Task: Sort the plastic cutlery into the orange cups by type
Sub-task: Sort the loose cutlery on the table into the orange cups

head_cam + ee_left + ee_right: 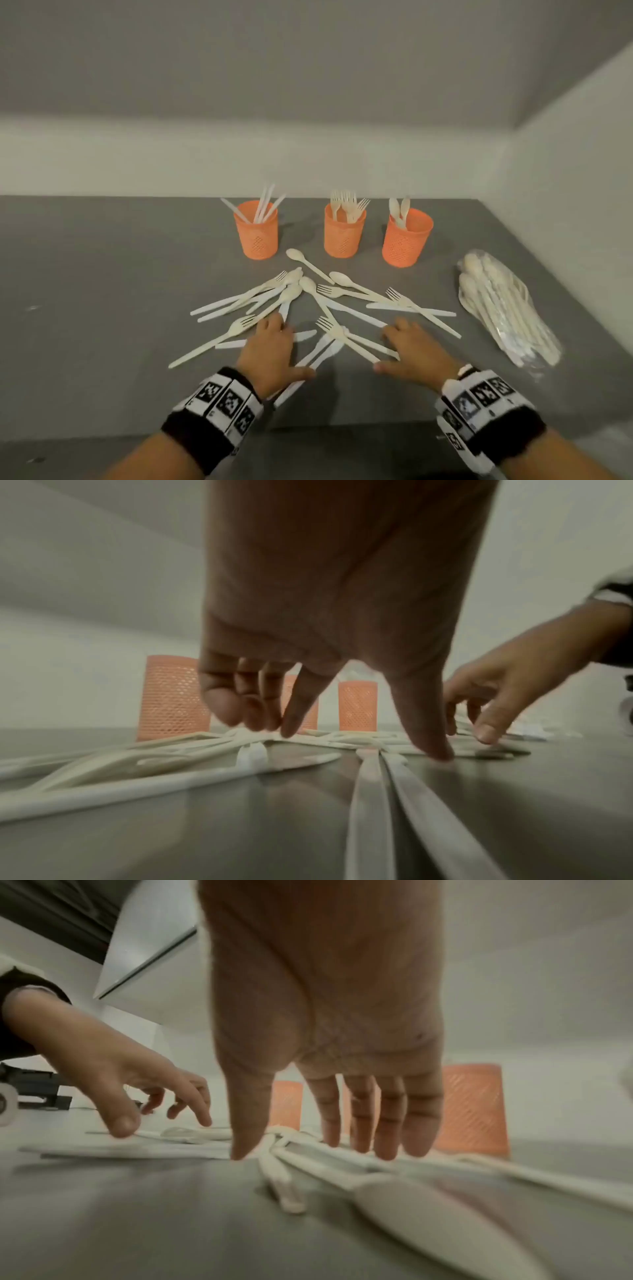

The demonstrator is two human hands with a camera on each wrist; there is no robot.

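Three orange mesh cups stand in a row at the back: the left cup (257, 230) holds knives, the middle cup (344, 233) forks, the right cup (406, 238) spoons. Loose cream forks, spoons and white knives (308, 301) lie crossed in a pile before them. My left hand (289, 346) hovers low over the pile's near left, fingers loosely bent, its index tip on the cutlery and its thumb (435, 748) down beside two white knives (373, 804). My right hand (394, 347) reaches over the near right, fingers (387, 1123) straight and pointing down at handles. Neither hand grips anything.
A clear plastic bag (507, 308) of more cutlery lies at the right, near the table's right edge and the white wall. Bare grey tabletop (102, 274) stretches to the left and in front of the pile.
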